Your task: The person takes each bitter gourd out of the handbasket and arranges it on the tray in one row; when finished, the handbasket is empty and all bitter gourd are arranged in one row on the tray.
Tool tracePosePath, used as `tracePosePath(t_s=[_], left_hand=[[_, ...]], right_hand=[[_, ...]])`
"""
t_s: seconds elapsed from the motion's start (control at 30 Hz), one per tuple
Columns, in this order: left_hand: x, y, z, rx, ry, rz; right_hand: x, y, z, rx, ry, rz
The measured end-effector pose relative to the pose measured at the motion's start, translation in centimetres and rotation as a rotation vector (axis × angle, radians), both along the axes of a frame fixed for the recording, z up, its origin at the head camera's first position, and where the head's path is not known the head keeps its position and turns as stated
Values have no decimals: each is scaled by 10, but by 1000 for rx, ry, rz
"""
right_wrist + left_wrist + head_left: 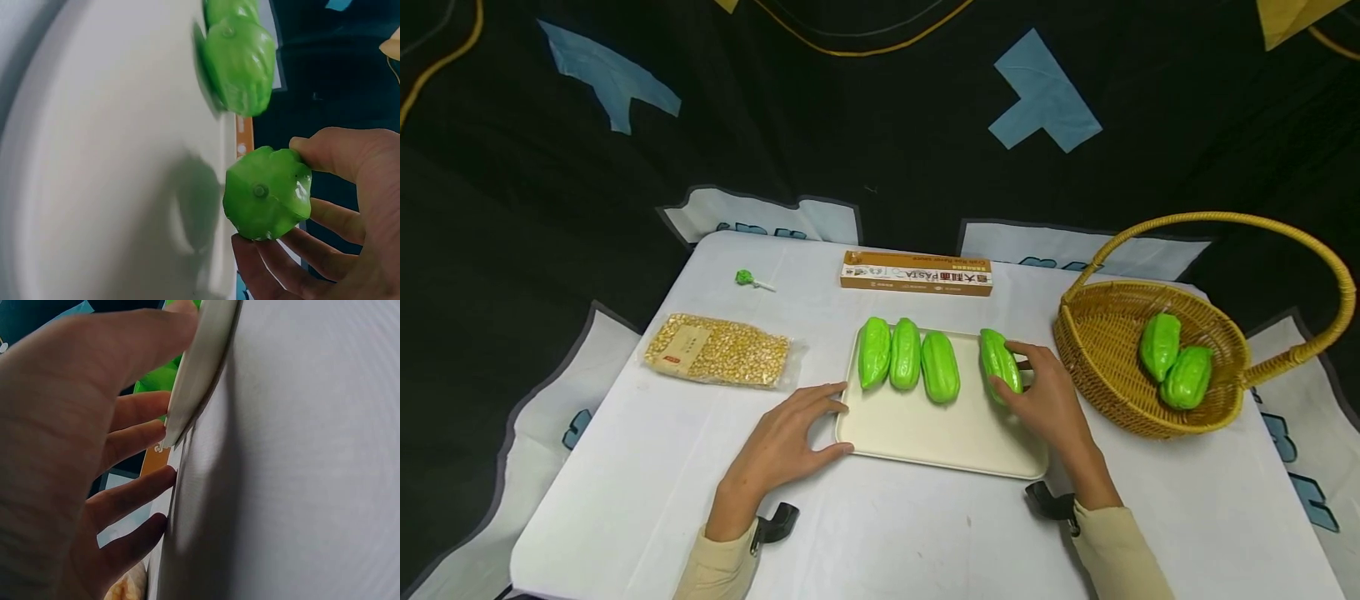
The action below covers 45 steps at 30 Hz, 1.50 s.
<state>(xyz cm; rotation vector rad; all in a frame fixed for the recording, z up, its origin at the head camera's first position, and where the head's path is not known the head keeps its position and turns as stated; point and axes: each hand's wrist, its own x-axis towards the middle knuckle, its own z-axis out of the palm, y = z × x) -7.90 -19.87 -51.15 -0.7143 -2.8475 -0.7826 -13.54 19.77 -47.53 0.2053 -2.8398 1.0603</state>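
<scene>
A cream tray [917,433] lies on the table with three bright green, ridged vegetables [905,354] side by side toward its far left. My right hand [1048,396] holds another green ridged vegetable [997,358] over the tray's right part, between thumb and fingers. In the right wrist view its rounded end [262,194] faces the camera, with a shadow on the tray. My left hand [786,437] is at the tray's left edge, fingers spread and fairly straight, thumb and fingertips touching the rim [200,369]. Two more green vegetables [1159,346] lie in the wicker basket [1105,358] on the right.
The basket's tall handle [1210,218] arches up beside my right hand. Behind the tray lies a brown and white pasta box [916,275]. On the left are a bag of yellow kernels [722,350] and a green lollipop [745,277]. A dark cloth hangs beyond the white table [880,533].
</scene>
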Motion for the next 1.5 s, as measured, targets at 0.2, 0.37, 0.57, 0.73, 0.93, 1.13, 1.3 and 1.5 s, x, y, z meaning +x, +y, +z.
tracePosePath(t_s=[0.2,0.37,0.57,0.73,0.93,1.13,1.3,1.5], left_hand=[[1,1,0,5,6,-1],[1,1,0,3,17,-4],[1,1,2,0,32,-6],[1,1,1,-3,31,-2],[1,0,1,-4,33,0],[2,0,0,-4,32,-4],[1,-1,0,1,40,-4],[1,-1,-1,-1,46,-3]], right_hand=[[-1,-11,-5,1,22,28],[-2,-19,-9,-1,-11,43],[-3,-28,-11,-3,-26,44],[-4,-35,-9,5,-32,34],[-5,-41,-8,14,-76,21],[-2,-44,-9,0,-95,12],[-1,-47,-9,-12,-95,17],[-1,-47,-9,-6,-96,15]])
